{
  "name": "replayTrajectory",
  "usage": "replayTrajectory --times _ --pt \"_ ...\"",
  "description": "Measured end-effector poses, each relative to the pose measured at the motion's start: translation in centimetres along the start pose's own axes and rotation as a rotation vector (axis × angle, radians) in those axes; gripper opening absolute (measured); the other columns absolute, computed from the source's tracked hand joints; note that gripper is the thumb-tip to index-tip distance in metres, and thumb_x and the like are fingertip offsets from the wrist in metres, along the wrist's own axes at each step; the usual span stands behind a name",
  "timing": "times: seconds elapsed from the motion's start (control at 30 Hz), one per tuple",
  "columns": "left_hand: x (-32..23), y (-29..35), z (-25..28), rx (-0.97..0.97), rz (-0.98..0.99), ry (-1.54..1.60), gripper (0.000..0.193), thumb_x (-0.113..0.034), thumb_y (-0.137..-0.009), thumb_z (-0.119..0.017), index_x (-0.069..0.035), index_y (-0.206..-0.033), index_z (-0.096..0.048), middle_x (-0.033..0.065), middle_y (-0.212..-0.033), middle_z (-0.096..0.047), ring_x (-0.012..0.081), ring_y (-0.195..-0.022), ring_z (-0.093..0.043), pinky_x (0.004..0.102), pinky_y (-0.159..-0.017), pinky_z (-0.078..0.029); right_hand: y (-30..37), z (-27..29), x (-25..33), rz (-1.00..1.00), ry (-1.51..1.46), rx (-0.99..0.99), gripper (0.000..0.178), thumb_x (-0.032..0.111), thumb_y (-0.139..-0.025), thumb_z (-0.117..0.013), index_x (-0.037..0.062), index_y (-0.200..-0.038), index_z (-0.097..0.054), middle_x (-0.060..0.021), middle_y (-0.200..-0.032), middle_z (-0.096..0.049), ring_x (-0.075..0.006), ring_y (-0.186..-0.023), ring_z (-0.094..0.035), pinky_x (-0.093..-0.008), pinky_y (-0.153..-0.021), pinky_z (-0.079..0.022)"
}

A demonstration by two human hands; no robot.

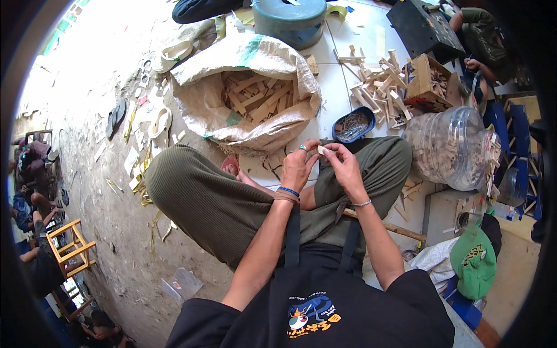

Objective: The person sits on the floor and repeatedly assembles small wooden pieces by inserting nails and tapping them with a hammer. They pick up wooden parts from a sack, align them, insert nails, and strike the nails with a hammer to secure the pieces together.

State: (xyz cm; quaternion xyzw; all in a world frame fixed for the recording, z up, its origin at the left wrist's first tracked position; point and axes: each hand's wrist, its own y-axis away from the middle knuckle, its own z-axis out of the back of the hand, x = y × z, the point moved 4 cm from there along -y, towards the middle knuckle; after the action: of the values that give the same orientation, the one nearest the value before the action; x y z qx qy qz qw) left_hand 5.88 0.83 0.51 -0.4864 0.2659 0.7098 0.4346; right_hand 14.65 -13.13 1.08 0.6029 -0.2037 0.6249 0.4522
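Between my hands, just above my lap, is a small pale wooden piece (pixel 321 150). My right hand (pixel 344 170) pinches it between thumb and fingertips. From the other side, my left hand (pixel 296 170) has its fingers curled in against the piece's edge; its fingertips are partly hidden. Just beyond my hands stands a blue oval tub (pixel 364 111) holding many thin nails. A hammer with a wooden handle (pixel 394 229) lies across my lap, its dark head (pixel 340 211) near my right wrist.
A white woven sack (pixel 203 75) of wooden pieces stands ahead, with loose wooden strips (pixel 380 87) to its right. A wooden box (pixel 422 88), a clear plastic jug (pixel 444 145) and a green cap (pixel 474 261) are at right. Sandals (pixel 161 123) lie left; other people sit nearby.
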Motion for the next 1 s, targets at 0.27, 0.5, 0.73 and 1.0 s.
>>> replayTrajectory --times 0.27,0.5,0.73,1.0 --pt "-0.1 -0.1 -0.1 -0.011 -0.025 -0.016 0.03 -0.016 -0.095 -0.074 -0.013 -0.125 -0.069 0.0121 -0.111 -0.077 0.0342 -0.097 -0.075 0.0411 -0.082 -0.06 0.0 0.2 0.3 -0.02 0.025 0.015 0.024 0.02 -0.104 -0.066 0.0 -0.116 -0.072 -0.0009 -0.089 -0.071 -0.0076 -0.082 -0.063 -0.025 -0.075 -0.051" --pt "0.3 -0.1 -0.2 -0.02 -0.014 -0.05 0.028 -0.018 -0.095 -0.076 -0.011 -0.122 -0.071 0.0137 -0.108 -0.077 0.0336 -0.095 -0.075 0.0406 -0.081 -0.06 0.1 0.2 0.7 -0.04 0.048 0.021 0.026 0.023 -0.103 -0.067 0.0002 -0.115 -0.072 -0.001 -0.089 -0.071 -0.0083 -0.083 -0.064 -0.0256 -0.076 -0.052" --pt "1.0 -0.2 -0.5 0.01 0.05 -0.065 0.029 -0.021 -0.093 -0.078 -0.01 -0.121 -0.073 0.0149 -0.105 -0.078 0.0322 -0.091 -0.077 0.0394 -0.08 -0.061 0.0 0.4 0.4 -0.008 0.078 0.021 0.026 0.023 -0.103 -0.067 0.0015 -0.115 -0.073 -0.0018 -0.087 -0.071 -0.0081 -0.082 -0.063 -0.026 -0.075 -0.052" --pt "1.1 -0.3 -0.3 0.012 0.075 -0.054 0.032 -0.024 -0.091 -0.08 -0.011 -0.119 -0.075 0.0174 -0.1 -0.078 0.0307 -0.087 -0.077 0.039 -0.076 -0.061 -0.3 0.5 -0.1 -0.021 0.043 0.025 0.024 0.021 -0.102 -0.068 0.0024 -0.115 -0.074 -0.0007 -0.086 -0.071 -0.0072 -0.081 -0.063 -0.025 -0.074 -0.051"
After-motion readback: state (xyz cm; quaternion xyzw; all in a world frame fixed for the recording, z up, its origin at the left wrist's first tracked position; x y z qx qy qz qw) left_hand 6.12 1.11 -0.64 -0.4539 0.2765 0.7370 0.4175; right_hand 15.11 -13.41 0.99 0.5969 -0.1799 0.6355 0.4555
